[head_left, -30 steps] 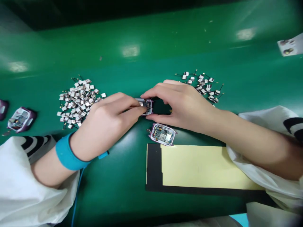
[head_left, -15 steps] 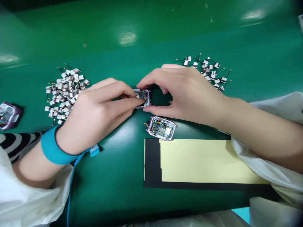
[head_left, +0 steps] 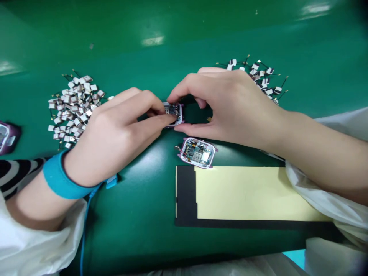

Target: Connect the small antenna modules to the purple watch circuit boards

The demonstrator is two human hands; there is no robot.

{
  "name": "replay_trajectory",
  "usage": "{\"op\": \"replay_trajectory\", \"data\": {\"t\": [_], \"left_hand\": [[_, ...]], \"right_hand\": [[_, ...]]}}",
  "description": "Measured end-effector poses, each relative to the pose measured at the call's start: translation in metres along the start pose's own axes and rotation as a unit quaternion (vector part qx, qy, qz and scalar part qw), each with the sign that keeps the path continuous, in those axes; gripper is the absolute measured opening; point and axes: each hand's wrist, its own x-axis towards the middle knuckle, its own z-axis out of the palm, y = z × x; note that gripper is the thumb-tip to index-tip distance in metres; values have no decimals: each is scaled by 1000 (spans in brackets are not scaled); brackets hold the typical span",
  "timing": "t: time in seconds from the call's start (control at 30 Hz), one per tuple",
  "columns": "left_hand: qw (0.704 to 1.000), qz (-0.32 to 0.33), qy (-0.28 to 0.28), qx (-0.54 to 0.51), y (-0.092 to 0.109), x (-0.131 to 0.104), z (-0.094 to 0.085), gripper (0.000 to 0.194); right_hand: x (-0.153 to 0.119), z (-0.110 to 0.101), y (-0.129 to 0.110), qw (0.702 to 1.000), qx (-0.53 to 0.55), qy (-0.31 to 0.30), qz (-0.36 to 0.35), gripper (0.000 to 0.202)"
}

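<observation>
A small smartwatch case with a white rim, purple lugs and a bare circuit board lies between my two hands. My right hand grips its upper and lower edges between forefinger and thumb. The fingers of my left hand are closed at the case's left side, with the thumb tip pressed down inside it. Whether a tiny part sits under that thumb is hidden. Just below, a second open smartwatch case rests on the green table, its board facing up and a small round part sticking out at its left.
A heap of small white square parts with black leads lies left; another pile lies behind my right hand. A yellow sheet on black card is at front right. A purple case sits far left. A blue wrist strap trails a cord.
The view has shifted slightly, so most things appear a little higher. Both hands keep their hold on the smartwatch case, with hardly any finger movement.
</observation>
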Motion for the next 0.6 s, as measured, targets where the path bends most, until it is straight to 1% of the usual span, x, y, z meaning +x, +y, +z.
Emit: {"op": "replay_trajectory", "data": {"t": [0.17, 0.43, 0.6], "left_hand": [[1000, 7, 0, 10, -1, -1, 1, 23], [1000, 1, 2, 8, -2, 0, 2, 26], [1000, -1, 7, 10, -3, 0, 4, 26]], "right_hand": [[1, 0, 0, 1000, -3, -5, 1, 31], [0, 0, 0, 1000, -14, -11, 15, 29], [0, -1, -1, 999, 18, -9, 35, 29]]}}
